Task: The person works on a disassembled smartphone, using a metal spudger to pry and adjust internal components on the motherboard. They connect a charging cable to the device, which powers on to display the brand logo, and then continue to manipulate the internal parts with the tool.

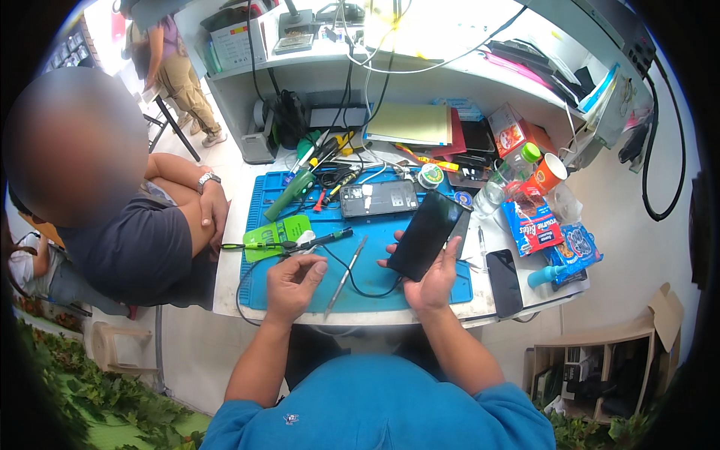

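From here, my right hand (433,286) grips a black smartphone (421,238) over the blue mat (381,257); my left hand (295,287) half-curls, contents unclear. Between lies a slim metal tool (346,276); beyond, a phone housing (382,200).

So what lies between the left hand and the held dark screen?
Head view: between left hand and dark screen lie a metallic tool and black cable, on blue mat.

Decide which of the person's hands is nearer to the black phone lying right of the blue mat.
Right. The right hand is left of the black phone, not touching it; the left hand is much farther left.
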The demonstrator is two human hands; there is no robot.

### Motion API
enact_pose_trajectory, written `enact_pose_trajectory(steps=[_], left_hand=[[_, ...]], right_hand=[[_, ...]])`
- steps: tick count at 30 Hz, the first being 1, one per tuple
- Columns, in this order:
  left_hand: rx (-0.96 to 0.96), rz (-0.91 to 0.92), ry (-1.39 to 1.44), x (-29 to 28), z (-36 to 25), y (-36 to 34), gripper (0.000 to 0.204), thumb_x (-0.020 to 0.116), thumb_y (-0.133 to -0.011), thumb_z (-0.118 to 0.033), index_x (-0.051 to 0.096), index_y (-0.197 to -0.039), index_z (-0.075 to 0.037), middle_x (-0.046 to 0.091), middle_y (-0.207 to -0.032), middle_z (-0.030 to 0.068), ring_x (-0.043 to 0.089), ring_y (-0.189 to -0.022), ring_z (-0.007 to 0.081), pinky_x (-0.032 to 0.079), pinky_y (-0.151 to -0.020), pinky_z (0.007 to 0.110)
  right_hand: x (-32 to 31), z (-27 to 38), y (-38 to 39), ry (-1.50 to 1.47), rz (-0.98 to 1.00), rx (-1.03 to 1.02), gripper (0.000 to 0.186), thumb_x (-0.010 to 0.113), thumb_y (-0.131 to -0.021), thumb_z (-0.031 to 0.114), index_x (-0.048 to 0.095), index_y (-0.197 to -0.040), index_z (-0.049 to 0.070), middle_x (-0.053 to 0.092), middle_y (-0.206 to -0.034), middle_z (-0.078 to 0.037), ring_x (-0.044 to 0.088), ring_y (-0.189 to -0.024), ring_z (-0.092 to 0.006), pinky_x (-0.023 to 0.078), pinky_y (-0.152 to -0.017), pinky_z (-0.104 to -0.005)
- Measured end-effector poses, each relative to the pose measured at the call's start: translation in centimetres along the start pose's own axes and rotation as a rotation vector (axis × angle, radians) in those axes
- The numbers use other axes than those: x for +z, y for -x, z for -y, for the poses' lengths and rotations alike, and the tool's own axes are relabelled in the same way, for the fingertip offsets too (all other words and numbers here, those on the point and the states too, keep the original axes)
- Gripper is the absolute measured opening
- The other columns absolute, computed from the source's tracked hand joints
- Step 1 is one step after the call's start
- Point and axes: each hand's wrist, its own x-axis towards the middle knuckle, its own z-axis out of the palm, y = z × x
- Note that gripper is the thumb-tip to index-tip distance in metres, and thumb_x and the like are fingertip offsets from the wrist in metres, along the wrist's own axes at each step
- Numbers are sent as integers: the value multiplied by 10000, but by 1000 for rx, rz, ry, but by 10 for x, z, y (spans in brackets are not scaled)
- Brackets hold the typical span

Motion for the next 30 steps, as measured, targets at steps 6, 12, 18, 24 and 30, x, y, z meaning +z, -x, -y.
enact_pose_trajectory(steps=[6, 12, 18, 24, 30], left_hand=[[-23, -9, 25, 6, 5, -8, 168, 789, -1007, -143, 769, -1043, 19, 672, -772, -37, 545, -645, 18, 424, -578, 197], [-57, -9, -24, 5, 0, -9, 165, 795, -999, -137, 771, -1025, 24, 699, -798, -15, 587, -700, 36, 442, -615, 209], [-13, -18, -88, 7, 6, -8, 178, 798, -1003, -161, 775, -1043, 11, 701, -811, -21, 583, -682, 28, 465, -605, 202], [-7, -19, -131, 7, 5, -7, 153, 795, -999, -137, 779, -1029, 13, 703, -805, -22, 579, -680, 31, 443, -609, 201], [1, -11, -157, 10, 1, -7, 147, 791, -999, -123, 774, -1020, 21, 695, -798, -22, 574, -688, 35, 431, -614, 204]], right_hand=[[-4, 0, 0, -80, -18, 32, 888, 249, -1049, 805, 592, -1385, 58, 697, -1229, -230, 726, -1056, -403, 604, -905, -627], [-8, 1, -2, -143, -30, 31, 877, 274, -1044, 809, 610, -1354, 60, 702, -1212, -226, 728, -1047, -399, 597, -907, -627], [-7, 2, -1, -161, -45, 43, 894, 293, -1033, 823, 621, -1330, 45, 706, -1190, -222, 727, -1040, -399, 589, -924, -611], [-6, 4, 0, -206, -40, 37, 928, 308, -1010, 853, 631, -1308, 35, 706, -1171, -220, 725, -1024, -395, 577, -932, -608], [-5, 4, 1, -202, -56, 20, 931, 312, -1008, 854, 628, -1310, 32, 704, -1169, -220, 723, -1019, -393, 576, -934, -592]])
